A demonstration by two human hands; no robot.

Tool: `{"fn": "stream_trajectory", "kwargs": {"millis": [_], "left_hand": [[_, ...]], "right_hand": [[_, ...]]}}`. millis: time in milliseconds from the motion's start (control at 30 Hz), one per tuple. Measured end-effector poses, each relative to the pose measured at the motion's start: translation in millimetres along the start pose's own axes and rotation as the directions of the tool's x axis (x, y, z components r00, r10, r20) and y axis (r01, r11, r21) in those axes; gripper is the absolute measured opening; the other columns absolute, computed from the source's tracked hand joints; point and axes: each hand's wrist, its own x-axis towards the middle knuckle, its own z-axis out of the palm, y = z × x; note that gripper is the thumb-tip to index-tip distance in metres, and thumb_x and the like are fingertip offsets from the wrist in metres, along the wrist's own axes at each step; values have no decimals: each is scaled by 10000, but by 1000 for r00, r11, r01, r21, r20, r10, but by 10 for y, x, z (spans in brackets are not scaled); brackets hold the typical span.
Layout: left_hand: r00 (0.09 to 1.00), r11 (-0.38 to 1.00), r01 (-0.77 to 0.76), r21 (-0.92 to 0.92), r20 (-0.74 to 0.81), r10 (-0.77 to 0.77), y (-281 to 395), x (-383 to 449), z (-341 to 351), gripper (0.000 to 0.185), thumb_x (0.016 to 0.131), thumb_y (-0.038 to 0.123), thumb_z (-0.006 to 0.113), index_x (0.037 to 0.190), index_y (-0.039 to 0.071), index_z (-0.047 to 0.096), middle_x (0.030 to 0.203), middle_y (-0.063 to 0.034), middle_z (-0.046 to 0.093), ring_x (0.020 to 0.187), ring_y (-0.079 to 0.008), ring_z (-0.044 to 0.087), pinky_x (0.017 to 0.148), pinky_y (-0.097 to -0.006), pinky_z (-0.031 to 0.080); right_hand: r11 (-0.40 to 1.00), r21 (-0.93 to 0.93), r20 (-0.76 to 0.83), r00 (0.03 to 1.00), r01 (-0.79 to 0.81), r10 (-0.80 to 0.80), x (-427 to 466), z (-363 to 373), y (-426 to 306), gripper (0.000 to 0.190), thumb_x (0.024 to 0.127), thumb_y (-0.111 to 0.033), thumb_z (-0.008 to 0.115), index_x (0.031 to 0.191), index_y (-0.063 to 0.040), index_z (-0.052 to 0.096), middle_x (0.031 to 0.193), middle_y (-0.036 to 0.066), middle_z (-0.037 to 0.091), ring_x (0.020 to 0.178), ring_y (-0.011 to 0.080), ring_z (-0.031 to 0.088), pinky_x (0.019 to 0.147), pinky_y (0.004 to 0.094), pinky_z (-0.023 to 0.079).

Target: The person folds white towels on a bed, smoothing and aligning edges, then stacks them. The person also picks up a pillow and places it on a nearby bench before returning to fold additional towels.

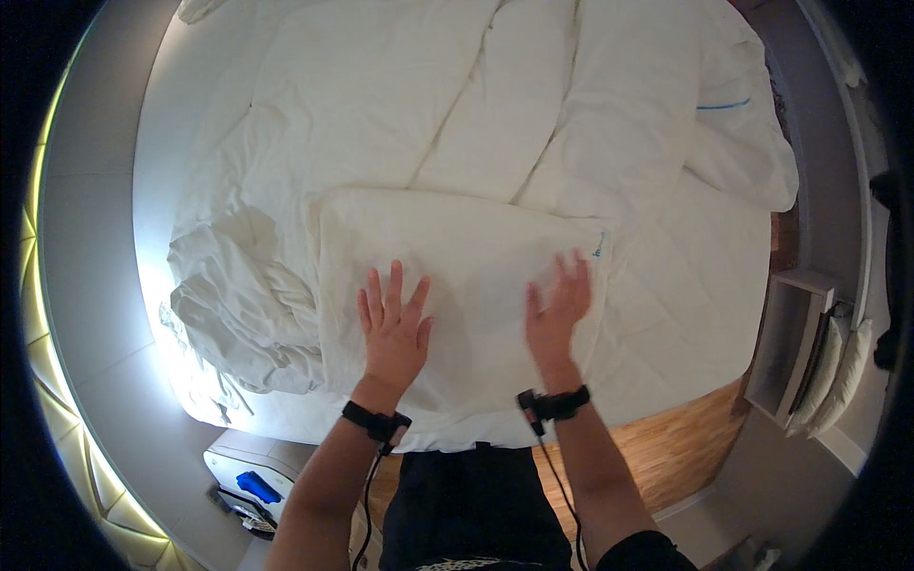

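Observation:
A folded white cloth [464, 250] lies flat before me on the bed, with small blue writing near its upper right corner. My left hand [394, 321] rests palm down on its left half, fingers spread. Over the right part of the cloth is my right hand [560, 296], slightly blurred and holding nothing; whether it touches the cloth I cannot tell. Each wrist bears a black strap with a small device and a cable. Left of the folded cloth sits a crumpled heap of white fabric [243, 314].
White bedding [628, 107] with long creases covers the bed beyond. At lower left, a white nightstand [228, 464] holds a blue object [258, 487]. An open box-like wooden shelf [782, 342] and white cushions [832, 378] stand at right, beside the wooden floor [685, 435].

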Motion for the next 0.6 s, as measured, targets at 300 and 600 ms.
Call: {"fn": "stream_trajectory", "kwargs": {"millis": [300, 600], "left_hand": [[993, 989, 111, 96, -49, -106, -488, -308, 324, 706, 965, 356, 651, 1599, 200, 384, 1700, -165, 212, 1551, -422, 198, 1234, -616, 144], [960, 954, 275, 121, -82, -266, -697, -925, 230, 742, 937, 308, 693, 1589, 168, 367, 1681, -165, 234, 1552, -397, 185, 1244, -571, 145]], "right_hand": [[961, -195, 404, 909, 195, -102, -393, 359, -112, 678, 954, -439, 659, 1567, -270, 425, 1689, 103, 279, 1555, 411, 204, 1208, 675, 153], [844, -532, 271, 930, -71, 249, -517, -60, 798, 729, 1015, -460, 546, 1651, -252, 256, 1732, 120, 140, 1581, 418, 99, 1218, 669, 91]]}}
